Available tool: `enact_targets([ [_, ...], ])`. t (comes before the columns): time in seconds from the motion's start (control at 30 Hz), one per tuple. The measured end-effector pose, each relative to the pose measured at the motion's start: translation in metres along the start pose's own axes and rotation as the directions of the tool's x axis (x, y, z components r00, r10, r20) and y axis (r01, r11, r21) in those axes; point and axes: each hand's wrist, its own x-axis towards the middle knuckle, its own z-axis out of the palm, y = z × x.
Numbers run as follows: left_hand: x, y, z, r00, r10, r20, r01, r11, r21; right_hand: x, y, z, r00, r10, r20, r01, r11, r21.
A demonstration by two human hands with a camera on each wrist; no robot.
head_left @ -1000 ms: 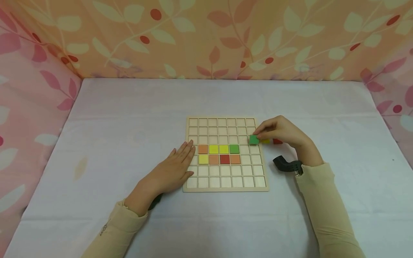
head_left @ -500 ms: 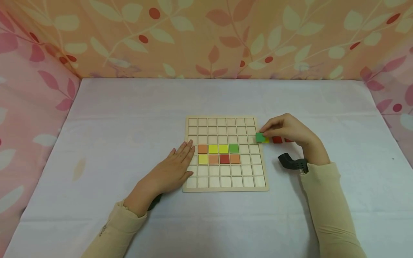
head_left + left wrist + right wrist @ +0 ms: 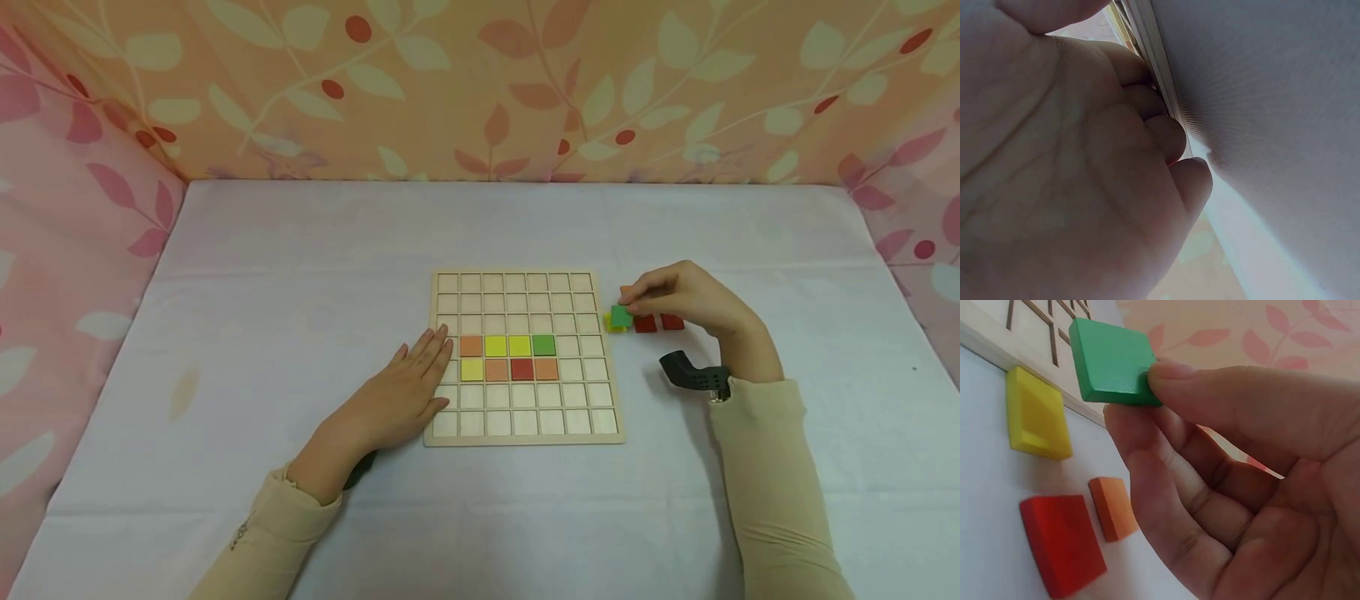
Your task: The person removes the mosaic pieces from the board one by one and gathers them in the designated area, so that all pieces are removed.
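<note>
Near the centre of the head view, a pale gridded board (image 3: 525,423) lay on a white-covered table (image 3: 300,267). The right hand (image 3: 693,304), right of the board's upper half, pinched a green tile (image 3: 621,316) between thumb and fingers; in the right wrist view this tile was at the upper left, raised off the table. Below it in that view lay a loose yellow tile (image 3: 1038,412) just beside the board at the left, with a loose red tile (image 3: 1066,544) and a loose orange tile (image 3: 1114,508) close together at the lower left. The head view showed a second red tile (image 3: 672,322) partly under the right hand. The left hand (image 3: 397,396), at the frame's centre left, rested on the board's left edge with its fingers extended. Mid-board, eight coloured tiles (image 3: 520,346) filled two adjoining rows of four.
</note>
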Motion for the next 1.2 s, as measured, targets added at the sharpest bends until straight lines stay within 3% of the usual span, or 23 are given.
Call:
enact_targets([
  [0.6, 0.000, -0.001, 0.001, 1.000, 0.001, 0.003, -0.001, 1.000, 0.008, -0.011, 0.008, -0.014, 0.998, -0.030, -0.054, 0.029, 1.000, -0.012],
  [1.2, 0.001, -0.001, 0.001, 1.000, 0.002, 0.001, -0.002, 1.000, 0.005, -0.020, 0.022, -0.028, 0.997, 0.008, -0.080, -0.014, 0.998, -0.064],
])
